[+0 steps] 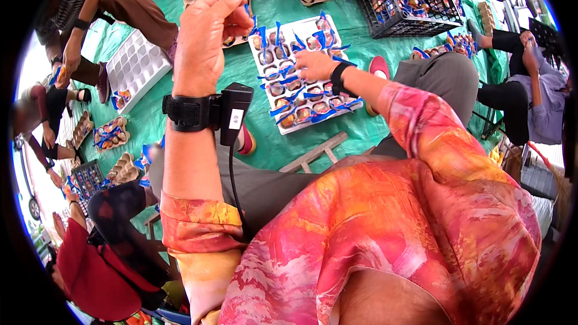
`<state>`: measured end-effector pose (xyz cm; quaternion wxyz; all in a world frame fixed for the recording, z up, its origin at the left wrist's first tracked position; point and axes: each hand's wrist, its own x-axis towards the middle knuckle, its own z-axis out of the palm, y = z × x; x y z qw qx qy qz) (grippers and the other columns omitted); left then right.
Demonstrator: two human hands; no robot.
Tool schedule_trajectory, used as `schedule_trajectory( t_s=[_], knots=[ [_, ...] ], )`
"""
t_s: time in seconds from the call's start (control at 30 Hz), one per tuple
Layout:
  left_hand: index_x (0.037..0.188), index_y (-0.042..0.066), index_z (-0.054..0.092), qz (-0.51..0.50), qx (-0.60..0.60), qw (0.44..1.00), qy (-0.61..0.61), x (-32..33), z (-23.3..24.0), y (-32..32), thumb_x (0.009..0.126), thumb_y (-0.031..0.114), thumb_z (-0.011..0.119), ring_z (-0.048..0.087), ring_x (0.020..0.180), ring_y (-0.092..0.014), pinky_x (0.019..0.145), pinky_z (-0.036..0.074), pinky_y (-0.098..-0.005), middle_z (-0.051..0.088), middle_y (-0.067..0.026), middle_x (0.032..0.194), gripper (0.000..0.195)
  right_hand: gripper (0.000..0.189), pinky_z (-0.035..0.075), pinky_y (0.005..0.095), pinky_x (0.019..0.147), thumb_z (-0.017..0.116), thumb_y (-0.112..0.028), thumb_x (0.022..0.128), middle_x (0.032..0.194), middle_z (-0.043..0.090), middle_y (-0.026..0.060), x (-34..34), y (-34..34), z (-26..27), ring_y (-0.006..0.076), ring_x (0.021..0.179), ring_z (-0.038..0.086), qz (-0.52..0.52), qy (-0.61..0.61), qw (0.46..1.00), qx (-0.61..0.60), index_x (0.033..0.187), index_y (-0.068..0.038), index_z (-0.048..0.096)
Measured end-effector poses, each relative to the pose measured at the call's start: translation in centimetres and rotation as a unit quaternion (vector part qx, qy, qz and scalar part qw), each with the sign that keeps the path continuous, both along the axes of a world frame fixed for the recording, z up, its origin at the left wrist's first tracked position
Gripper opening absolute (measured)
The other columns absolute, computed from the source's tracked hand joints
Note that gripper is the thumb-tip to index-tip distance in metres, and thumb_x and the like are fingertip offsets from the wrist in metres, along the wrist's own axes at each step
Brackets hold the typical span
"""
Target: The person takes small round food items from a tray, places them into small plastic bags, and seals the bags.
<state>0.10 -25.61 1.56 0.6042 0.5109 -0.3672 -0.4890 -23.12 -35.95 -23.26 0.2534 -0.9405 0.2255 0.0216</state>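
My left hand is raised above the ground at the left, a black strap with a small device on its wrist. Its thumb and fingers are drawn together; whether anything is between them is hidden. Over a white egg tray, my right hand reaches down with bent fingers, and its fingertips are among the wrapped items. Round, egg-like items in clear wrappers with blue ends sit in the tray's cups. I cannot tell if my right hand grips one.
Green sheeting covers the ground. A black plastic crate of wrapped items stands at the upper right. Cardboard egg trays and another white tray lie leftward. A wooden frame is near my legs. Several people sit or bend nearby.
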Motion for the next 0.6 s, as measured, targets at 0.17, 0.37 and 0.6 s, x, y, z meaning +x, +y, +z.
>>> schedule_trajectory(
  t_s=[0.17, 0.37, 0.6],
  knots=[
    [0.089, 0.003, 0.06, 0.02, 0.0, 1.0, -0.002, 0.2, 0.3, 1.3, 0.092, 0.02, 0.059, 0.06, 0.066, -0.009, 0.062, 0.048, -0.022, 0.061, -0.0012, 0.07, 0.017, 0.034, 0.042, 0.0477, 0.097, 0.064, -0.028, 0.081, 0.137, 0.042, 0.0074, 3.7, 4.4, -1.5, 0.0359, 0.126, 0.039, 0.018, 0.219, 0.972, -0.081, 0.112, -0.012, 0.066],
    [0.088, 0.004, 0.06, 0.014, -0.014, 1.0, -0.01, 0.5, 0.6, 0.6, 0.091, 0.02, 0.06, 0.06, 0.066, -0.01, 0.063, 0.047, -0.0231, 0.061, -0.0006, 0.07, 0.017, 0.041, 0.047, 0.0416, 0.091, 0.061, -0.026, 0.079, 0.112, 0.062, 0.0173, 2.9, 0.1, -3.7, 0.0342, 0.105, 0.059, 0.01, 0.181, 0.982, -0.047, 0.117, -0.009, 0.062],
    [0.091, 0.004, 0.06, 0.042, 0.043, 0.998, -0.004, 0.3, -0.8, -0.4, 0.09, 0.021, 0.06, 0.06, 0.069, -0.014, 0.064, 0.048, -0.0264, 0.062, -0.0029, 0.075, 0.017, 0.021, 0.05, 0.0282, 0.073, 0.065, -0.021, 0.085, 0.09, 0.07, 0.0049, -0.1, -3.2, 6.7, 0.0134, 0.083, 0.063, -0.209, -0.096, 0.916, 0.328, 0.096, -0.005, 0.072]
  ],
)
